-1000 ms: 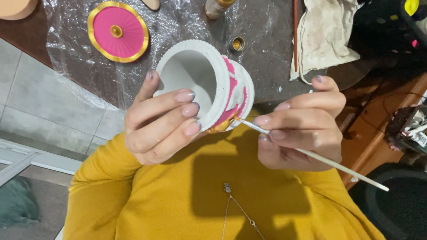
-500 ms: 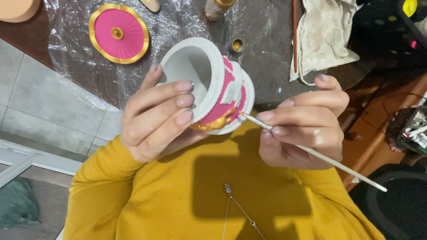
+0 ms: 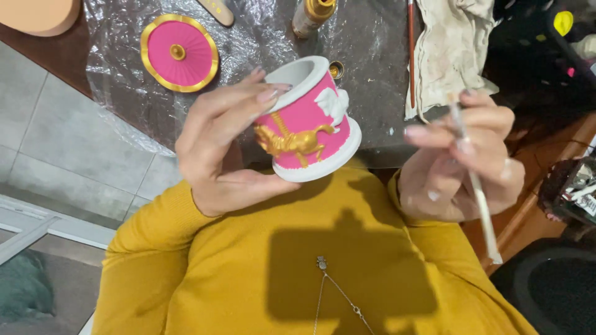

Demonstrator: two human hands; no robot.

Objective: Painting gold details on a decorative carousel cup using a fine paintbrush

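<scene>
My left hand [image 3: 226, 146] holds a round pink and white pot [image 3: 308, 121] with a gold horse and a white wing in relief on its side. The pot is tilted, its open mouth turned up and away from me. My right hand [image 3: 462, 158] is off to the right, apart from the pot, and grips a thin white brush [image 3: 475, 180] that points down and to the right. The brush tip near my fingers is blurred.
A pink lid with a gold rim and knob [image 3: 179, 52] lies on clear plastic sheeting [image 3: 124, 93] over the dark table. A gold paint bottle [image 3: 313, 15], a small gold cap [image 3: 336, 69], a red-handled brush [image 3: 411, 49] and a stained cloth [image 3: 447, 49] lie behind.
My left hand has turned the pot so the gold horse faces me. My right hand has drawn the brush away from the pot, to the right, and swung it more upright.
</scene>
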